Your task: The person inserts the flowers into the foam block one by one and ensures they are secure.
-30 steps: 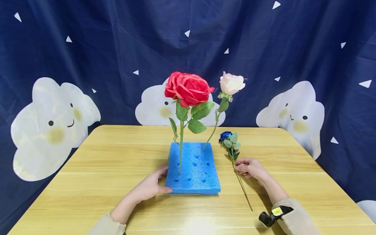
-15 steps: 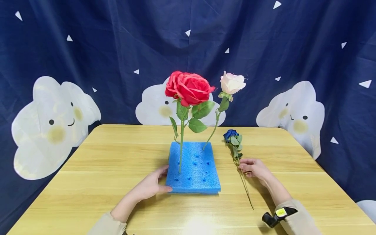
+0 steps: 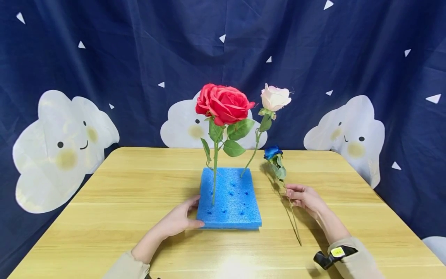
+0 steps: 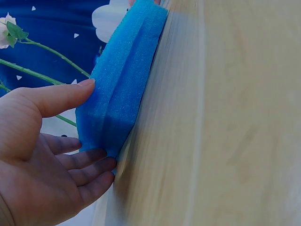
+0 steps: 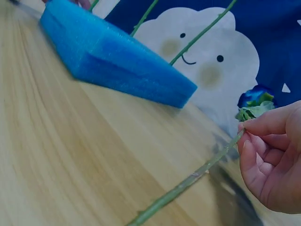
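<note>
My left hand [image 3: 178,221] holds the near-left corner of a blue foam block [image 3: 231,217]. In the left wrist view, the thumb [image 4: 70,97] touches its upper edge and the fingers lie along its side. My right hand [image 3: 307,199] pinches the stem of a blue rose [image 3: 273,152] between thumb and fingers, right of the block. The bloom is raised off the table and points away; the stem slants down toward me. A red rose [image 3: 228,105] stands upright in the block's left part. A pale pink-white rose [image 3: 275,97] leans right from its back right.
Several small holes dot the foam block's top. The wooden table [image 3: 146,170] reaches back to a dark blue curtain [image 3: 139,58] printed with white clouds. A black strap device [image 3: 334,255] is on the right sleeve.
The blue rose has been lifted at its bloom end, tilting up off the table. My right hand has moved slightly right and away from me. The left hand and foam block stay put.
</note>
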A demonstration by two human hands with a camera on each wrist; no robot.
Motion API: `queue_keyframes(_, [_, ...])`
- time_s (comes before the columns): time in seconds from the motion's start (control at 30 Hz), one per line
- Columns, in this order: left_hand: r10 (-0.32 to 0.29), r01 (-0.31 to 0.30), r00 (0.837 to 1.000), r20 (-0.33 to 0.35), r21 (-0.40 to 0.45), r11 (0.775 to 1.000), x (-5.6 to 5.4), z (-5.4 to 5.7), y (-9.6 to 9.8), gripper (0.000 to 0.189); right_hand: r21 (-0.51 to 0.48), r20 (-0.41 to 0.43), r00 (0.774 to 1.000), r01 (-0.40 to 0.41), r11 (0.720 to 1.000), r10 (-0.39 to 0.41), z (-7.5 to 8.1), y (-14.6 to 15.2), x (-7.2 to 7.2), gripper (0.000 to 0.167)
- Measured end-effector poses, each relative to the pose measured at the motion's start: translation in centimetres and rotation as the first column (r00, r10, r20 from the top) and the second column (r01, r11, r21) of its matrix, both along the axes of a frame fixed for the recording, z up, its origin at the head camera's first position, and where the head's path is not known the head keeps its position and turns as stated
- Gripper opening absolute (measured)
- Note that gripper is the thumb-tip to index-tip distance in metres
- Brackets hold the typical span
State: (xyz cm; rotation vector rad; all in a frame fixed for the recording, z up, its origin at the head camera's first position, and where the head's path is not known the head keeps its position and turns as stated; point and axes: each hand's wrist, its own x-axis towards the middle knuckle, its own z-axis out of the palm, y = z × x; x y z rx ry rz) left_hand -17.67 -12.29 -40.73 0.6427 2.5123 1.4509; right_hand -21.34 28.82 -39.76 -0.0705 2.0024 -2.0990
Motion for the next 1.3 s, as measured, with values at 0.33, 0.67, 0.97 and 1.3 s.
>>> queue_keyframes(0.33, [-0.003,0.003,1.000,0.024,0.014,1.000,0.0,0.0,0.0,0.086,0.008,-0.081,0.991,0.111,0.994,-0.110,1.2,-0.1,0.4,0.021])
queue_keyframes(0.67, [0.002,-0.002,1.000,0.020,0.001,1.000,0.0,0.0,-0.1,0.086,-0.005,-0.220,0.964,0.150,0.989,-0.147,2.8,-0.1,1.1,0.020])
queue_keyframes(0.97, [0.003,-0.003,1.000,0.020,-0.005,1.000,-0.1,0.0,-0.1,0.086,-0.035,-0.299,0.937,0.178,0.983,-0.181,3.7,-0.2,1.6,0.017])
queue_keyframes(1.3, [0.000,0.000,1.000,0.017,0.005,1.000,-0.1,-0.1,-0.1,0.086,-0.058,-0.385,0.898,0.205,0.977,-0.212,4.6,-0.4,2.0,0.012])
